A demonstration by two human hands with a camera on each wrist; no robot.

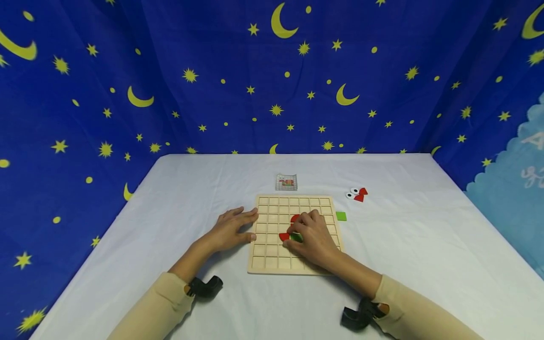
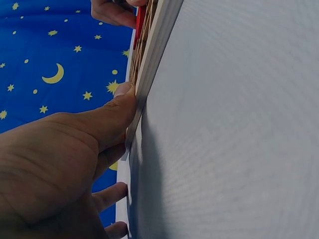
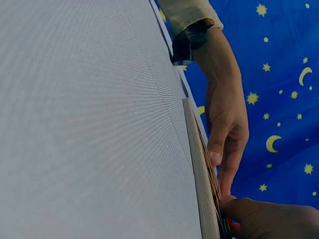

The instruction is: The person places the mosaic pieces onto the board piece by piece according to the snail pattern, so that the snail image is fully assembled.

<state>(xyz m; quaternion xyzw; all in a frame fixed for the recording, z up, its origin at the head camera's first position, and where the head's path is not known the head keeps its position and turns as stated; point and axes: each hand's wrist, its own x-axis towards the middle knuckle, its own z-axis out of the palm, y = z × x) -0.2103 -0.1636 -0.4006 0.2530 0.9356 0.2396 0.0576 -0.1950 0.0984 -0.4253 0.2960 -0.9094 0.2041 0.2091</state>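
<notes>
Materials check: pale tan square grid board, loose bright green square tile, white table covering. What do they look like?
Pale tan square grid board: likely bare wood or plywood, matte; natural tan colour, light cut edge.
Bright green square tile: painted wood or plastic, can't tell; flat, even colour.
White table covering: probably woven cloth, matte; faint creases.

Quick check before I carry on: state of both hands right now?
Left hand: open, touching the left edge of the wooden board.
Right hand: closed, holding the red piece nearest the person.
</notes>
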